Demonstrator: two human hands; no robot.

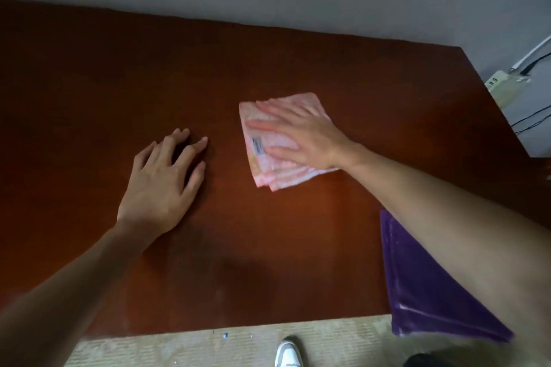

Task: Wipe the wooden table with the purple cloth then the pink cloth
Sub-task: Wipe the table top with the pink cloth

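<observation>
Fingers of the right hand [301, 134] lie straight and a little spread, pressing flat on the folded pink cloth [280, 158] near the middle of the wooden table [119, 68]. Fingers of the left hand [162, 179] are relaxed and slightly apart, tips touching bare wood, well apart from the cloth. Wide free surface stretches to the far edge at the wall and to the left. At the near right edge the purple cloth [429, 292] hangs over the border, partly under the right forearm.
</observation>
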